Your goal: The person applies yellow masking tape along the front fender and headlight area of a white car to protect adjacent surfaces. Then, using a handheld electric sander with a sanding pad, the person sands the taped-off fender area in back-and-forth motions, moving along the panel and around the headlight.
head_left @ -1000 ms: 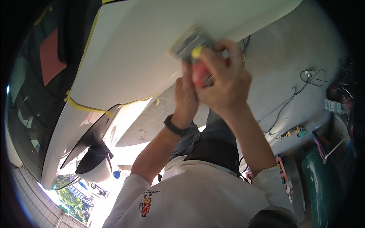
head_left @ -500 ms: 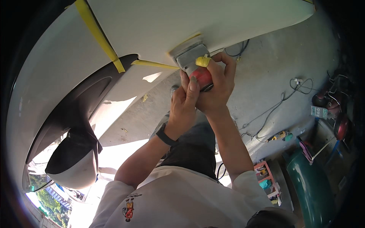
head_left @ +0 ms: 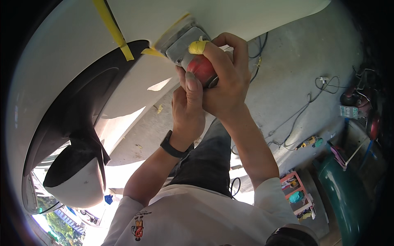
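Both my hands are closed round an electric sander (head_left: 202,69) with a red body and a grey rectangular pad housing. Its pad lies against a white car panel (head_left: 164,14), by a strip of yellow masking tape (head_left: 152,52). My left hand (head_left: 189,106) wraps the near left side, thumb along the red body. My right hand (head_left: 227,80) grips from the right, one finger wrapped in yellow tape and reaching over the grey housing. The pad's far edge looks blurred.
On the left are the car's window trim (head_left: 78,96) and wing mirror (head_left: 78,180). Another yellow tape strip (head_left: 115,30) crosses the panel. Cables (head_left: 301,110), a yellow-and-green power tool (head_left: 310,142), a pink shelf unit (head_left: 296,192) and a green rounded object (head_left: 340,197) stand or lie at right.
Both hands have moved the sander up and to the left across the panel, nearer the window trim's corner. It now covers part of the tape strip. The grip looks the same.
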`<state>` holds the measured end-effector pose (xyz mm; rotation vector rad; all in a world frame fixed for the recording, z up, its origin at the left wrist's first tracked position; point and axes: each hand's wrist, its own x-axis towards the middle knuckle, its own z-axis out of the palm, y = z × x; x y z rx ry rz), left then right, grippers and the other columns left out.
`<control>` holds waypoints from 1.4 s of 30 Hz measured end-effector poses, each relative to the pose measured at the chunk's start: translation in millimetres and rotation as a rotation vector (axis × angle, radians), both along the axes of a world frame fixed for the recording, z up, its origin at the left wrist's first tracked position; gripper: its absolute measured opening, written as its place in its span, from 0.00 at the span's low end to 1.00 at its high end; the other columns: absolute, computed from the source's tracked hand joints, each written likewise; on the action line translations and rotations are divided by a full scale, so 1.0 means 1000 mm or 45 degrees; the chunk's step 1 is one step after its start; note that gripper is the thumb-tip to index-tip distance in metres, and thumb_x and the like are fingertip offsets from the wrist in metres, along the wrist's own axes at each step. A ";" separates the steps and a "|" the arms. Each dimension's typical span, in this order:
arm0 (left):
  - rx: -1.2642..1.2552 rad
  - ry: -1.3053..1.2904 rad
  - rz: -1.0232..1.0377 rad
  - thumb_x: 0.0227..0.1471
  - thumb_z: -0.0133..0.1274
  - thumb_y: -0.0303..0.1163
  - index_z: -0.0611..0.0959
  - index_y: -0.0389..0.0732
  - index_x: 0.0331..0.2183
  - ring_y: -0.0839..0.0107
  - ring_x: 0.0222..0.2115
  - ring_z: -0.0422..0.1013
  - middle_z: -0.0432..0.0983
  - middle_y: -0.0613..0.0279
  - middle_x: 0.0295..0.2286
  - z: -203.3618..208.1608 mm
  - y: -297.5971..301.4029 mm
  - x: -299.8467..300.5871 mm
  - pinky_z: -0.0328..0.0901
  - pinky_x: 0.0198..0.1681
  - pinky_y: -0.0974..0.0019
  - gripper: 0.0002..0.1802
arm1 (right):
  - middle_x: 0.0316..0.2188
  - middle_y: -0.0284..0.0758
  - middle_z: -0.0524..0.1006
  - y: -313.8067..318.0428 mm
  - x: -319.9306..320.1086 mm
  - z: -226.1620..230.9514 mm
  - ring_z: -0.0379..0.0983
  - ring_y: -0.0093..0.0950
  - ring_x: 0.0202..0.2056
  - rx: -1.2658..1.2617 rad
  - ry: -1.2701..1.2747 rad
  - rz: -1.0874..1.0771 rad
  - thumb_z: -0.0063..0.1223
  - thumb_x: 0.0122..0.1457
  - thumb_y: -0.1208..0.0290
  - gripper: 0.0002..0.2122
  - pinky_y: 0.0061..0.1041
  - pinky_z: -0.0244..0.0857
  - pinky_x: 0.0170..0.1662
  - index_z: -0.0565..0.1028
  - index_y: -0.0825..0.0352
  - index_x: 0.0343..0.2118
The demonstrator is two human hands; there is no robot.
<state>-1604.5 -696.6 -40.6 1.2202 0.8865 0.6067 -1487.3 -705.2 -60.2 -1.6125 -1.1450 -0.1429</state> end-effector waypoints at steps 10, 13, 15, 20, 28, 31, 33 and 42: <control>-0.136 0.188 -0.109 0.72 0.42 0.60 0.81 0.32 0.33 0.74 0.26 0.68 0.75 0.61 0.22 -0.054 -0.013 -0.001 0.65 0.31 0.62 0.37 | 0.46 0.39 0.72 -0.029 -0.002 -0.052 0.77 0.33 0.29 -0.088 0.030 -0.092 0.80 0.42 0.64 0.23 0.31 0.74 0.28 0.81 0.59 0.42; -0.098 0.272 -0.167 0.72 0.44 0.58 0.80 0.32 0.29 0.75 0.24 0.66 0.71 0.60 0.19 -0.061 -0.012 0.003 0.63 0.29 0.61 0.36 | 0.45 0.39 0.72 -0.031 0.004 -0.060 0.76 0.32 0.29 -0.029 0.034 -0.109 0.80 0.41 0.64 0.24 0.30 0.73 0.27 0.81 0.59 0.42; -0.140 0.281 -0.166 0.71 0.44 0.57 0.80 0.29 0.30 0.74 0.25 0.66 0.73 0.61 0.20 -0.056 -0.011 0.000 0.63 0.30 0.61 0.36 | 0.45 0.39 0.72 -0.027 0.004 -0.056 0.76 0.32 0.29 -0.053 -0.023 -0.096 0.80 0.40 0.64 0.24 0.30 0.73 0.26 0.81 0.58 0.43; -0.120 0.071 0.017 0.71 0.47 0.56 0.81 0.29 0.34 0.77 0.28 0.66 0.75 0.63 0.23 -0.039 -0.006 -0.015 0.64 0.32 0.63 0.34 | 0.47 0.39 0.71 -0.020 -0.012 -0.040 0.76 0.32 0.29 -0.042 0.048 -0.032 0.80 0.38 0.63 0.25 0.28 0.73 0.25 0.81 0.58 0.42; -0.157 0.362 -0.259 0.70 0.49 0.55 0.80 0.30 0.28 0.76 0.27 0.66 0.73 0.62 0.21 -0.069 -0.006 -0.003 0.64 0.30 0.63 0.34 | 0.46 0.40 0.71 -0.034 0.000 -0.069 0.77 0.34 0.29 -0.037 0.016 -0.155 0.80 0.42 0.64 0.25 0.31 0.74 0.27 0.79 0.60 0.43; -0.170 0.250 -0.133 0.72 0.43 0.57 0.80 0.29 0.33 0.76 0.29 0.68 0.77 0.62 0.25 -0.052 -0.010 0.004 0.65 0.34 0.63 0.36 | 0.45 0.39 0.71 -0.031 0.002 -0.049 0.78 0.33 0.29 -0.131 0.062 -0.093 0.80 0.42 0.63 0.25 0.31 0.74 0.26 0.79 0.60 0.43; -0.174 0.140 -0.050 0.73 0.38 0.59 0.80 0.28 0.43 0.74 0.35 0.72 0.80 0.59 0.32 -0.031 -0.006 0.009 0.68 0.42 0.65 0.37 | 0.44 0.37 0.71 -0.021 0.007 -0.025 0.78 0.33 0.27 -0.169 0.086 -0.047 0.79 0.41 0.64 0.24 0.32 0.74 0.26 0.80 0.57 0.43; -0.421 0.060 -0.033 0.73 0.29 0.62 0.66 0.33 0.64 0.72 0.53 0.70 0.73 0.58 0.55 -0.023 -0.010 0.046 0.66 0.57 0.68 0.42 | 0.44 0.37 0.73 -0.018 0.050 0.009 0.77 0.30 0.25 -0.284 -0.012 0.078 0.77 0.44 0.62 0.24 0.29 0.72 0.25 0.80 0.60 0.45</control>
